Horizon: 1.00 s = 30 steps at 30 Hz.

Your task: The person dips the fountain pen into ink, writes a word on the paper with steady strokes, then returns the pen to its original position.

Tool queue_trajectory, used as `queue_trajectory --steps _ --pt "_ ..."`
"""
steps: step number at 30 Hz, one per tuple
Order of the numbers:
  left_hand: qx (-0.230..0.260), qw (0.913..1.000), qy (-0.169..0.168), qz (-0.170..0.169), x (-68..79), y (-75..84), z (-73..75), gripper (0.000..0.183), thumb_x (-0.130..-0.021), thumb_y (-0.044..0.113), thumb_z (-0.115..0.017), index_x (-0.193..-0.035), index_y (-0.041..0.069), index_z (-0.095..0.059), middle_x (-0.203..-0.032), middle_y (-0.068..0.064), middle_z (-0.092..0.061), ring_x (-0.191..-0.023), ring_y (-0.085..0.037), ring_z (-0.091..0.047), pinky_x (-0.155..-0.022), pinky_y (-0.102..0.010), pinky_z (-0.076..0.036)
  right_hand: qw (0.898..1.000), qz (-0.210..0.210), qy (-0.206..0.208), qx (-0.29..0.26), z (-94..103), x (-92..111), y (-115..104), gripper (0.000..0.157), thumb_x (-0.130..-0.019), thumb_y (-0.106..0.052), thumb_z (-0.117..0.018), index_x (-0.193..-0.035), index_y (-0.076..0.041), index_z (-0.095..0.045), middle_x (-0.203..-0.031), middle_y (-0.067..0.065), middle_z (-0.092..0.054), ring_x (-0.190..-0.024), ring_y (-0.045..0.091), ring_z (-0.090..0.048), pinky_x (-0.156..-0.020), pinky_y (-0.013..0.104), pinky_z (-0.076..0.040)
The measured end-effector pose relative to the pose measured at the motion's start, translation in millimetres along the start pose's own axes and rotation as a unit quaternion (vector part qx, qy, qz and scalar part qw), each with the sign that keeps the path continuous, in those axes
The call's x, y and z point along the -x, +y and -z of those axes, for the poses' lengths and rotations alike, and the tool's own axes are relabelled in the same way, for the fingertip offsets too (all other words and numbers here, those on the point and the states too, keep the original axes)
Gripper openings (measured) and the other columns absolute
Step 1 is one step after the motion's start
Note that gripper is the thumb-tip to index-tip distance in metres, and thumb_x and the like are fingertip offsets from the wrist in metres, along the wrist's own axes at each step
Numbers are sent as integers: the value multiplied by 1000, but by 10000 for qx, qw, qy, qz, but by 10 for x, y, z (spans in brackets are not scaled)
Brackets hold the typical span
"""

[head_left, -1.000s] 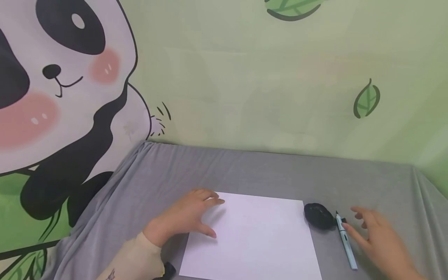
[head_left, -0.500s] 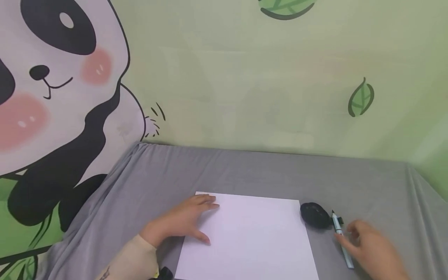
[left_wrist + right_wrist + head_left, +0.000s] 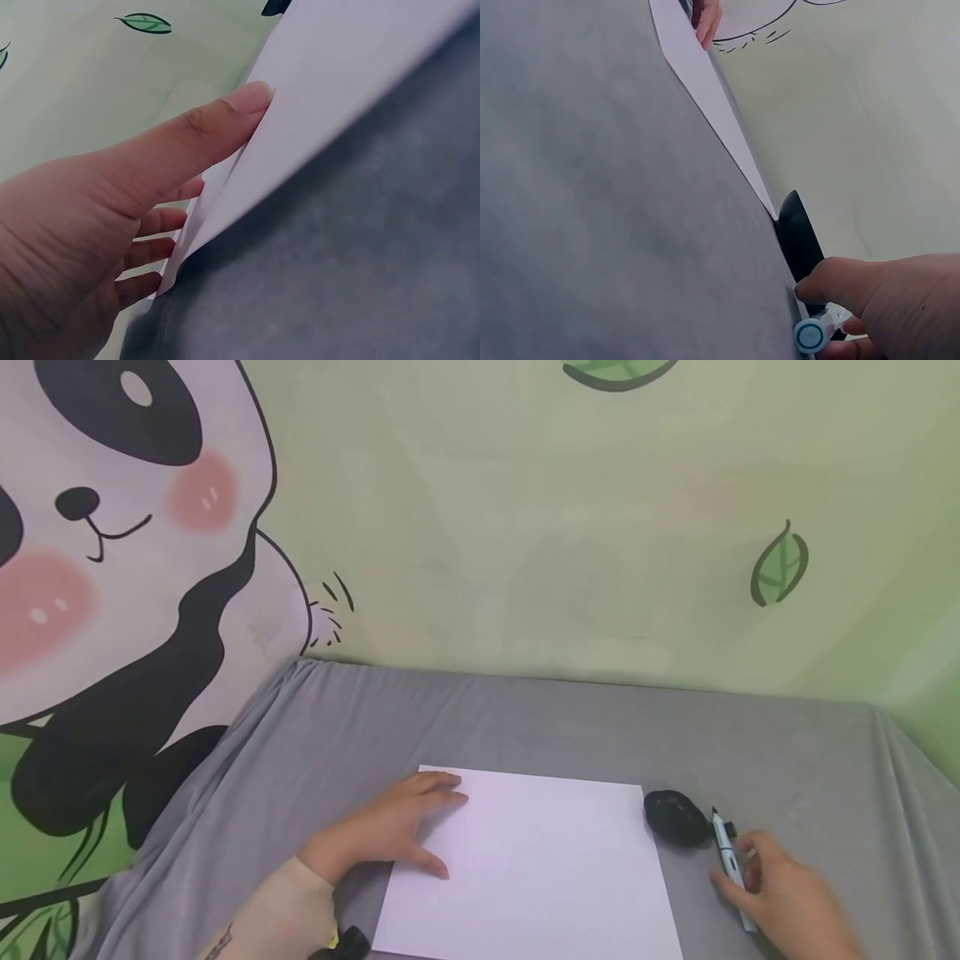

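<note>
A white sheet of paper (image 3: 547,860) lies on the grey cloth. My left hand (image 3: 393,822) rests at its left edge with fingers spread and thumb apart. In the left wrist view the thumb (image 3: 240,105) touches the paper near its edge, the other fingers beyond it. A light-blue pen (image 3: 727,850) with a dark tip lies right of the paper. My right hand (image 3: 791,893) is down at the pen, thumb on its left side and bent fingers on its right. In the right wrist view the pen's round end (image 3: 810,335) shows between thumb and fingers.
A black, rounded, glossy object (image 3: 677,818) sits between the paper's upper right corner and the pen. A small black piece (image 3: 731,829) shows behind the pen. Grey cloth (image 3: 562,718) covers the table up to a green wall (image 3: 525,568) with a panda picture (image 3: 202,610).
My right hand has moved left and down from beside the pen to around its barrel, its fingers bending more. My left hand has settled onto the paper's left edge. The pen lies as before.
</note>
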<state>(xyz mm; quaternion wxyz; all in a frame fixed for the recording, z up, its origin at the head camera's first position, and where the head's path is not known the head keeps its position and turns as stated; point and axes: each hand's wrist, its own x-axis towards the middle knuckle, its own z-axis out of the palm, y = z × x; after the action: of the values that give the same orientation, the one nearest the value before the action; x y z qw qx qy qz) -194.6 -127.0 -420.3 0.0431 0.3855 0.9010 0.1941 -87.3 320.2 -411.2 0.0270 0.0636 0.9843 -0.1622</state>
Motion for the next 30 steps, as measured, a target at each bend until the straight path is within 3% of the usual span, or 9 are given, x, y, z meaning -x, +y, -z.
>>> queue_trajectory --steps 7,21,25,30 --pt "-40 10000 28 -52 -3 -2 4 86 -63 53 -83 -134 14 -55 -145 -9 -46 -136 -34 -42 -109 -51 -36 9993 237 296 -42 -63 45 21 39 -82 -30 -72 -102 -4 -50 -64 -3 -48 -52 9 -39 -47 23 -30" --pt "-13 10000 55 -61 14 -11 -6 87 -63 53 -82 -135 14 -54 -146 -10 -46 -135 -35 -42 -109 -53 -35 9984 264 428 -248 -63 53 12 32 -85 -20 -67 -105 0 -51 -62 -4 -49 -50 6 -38 -46 22 -30" --pt "-28 10000 39 -48 10 -17 -10 87 -63 53 -82 -135 14 -54 -147 -9 -45 -136 -35 -41 -110 -53 -34 9955 363 820 -307 -63 78 19 27 -85 -17 -64 -104 -2 -53 -61 -4 -49 -50 5 -36 -46 23 -29" --pt "0 10000 26 -47 5 -3 -5 86 -64 53 -82 -135 14 -54 -147 -10 -45 -136 -35 -41 -109 -54 -35 9840 720 1601 -305 -39 91 40 22 -81 -12 -64 -99 -5 -56 -60 -7 -49 -50 0 -33 -46 23 -28"
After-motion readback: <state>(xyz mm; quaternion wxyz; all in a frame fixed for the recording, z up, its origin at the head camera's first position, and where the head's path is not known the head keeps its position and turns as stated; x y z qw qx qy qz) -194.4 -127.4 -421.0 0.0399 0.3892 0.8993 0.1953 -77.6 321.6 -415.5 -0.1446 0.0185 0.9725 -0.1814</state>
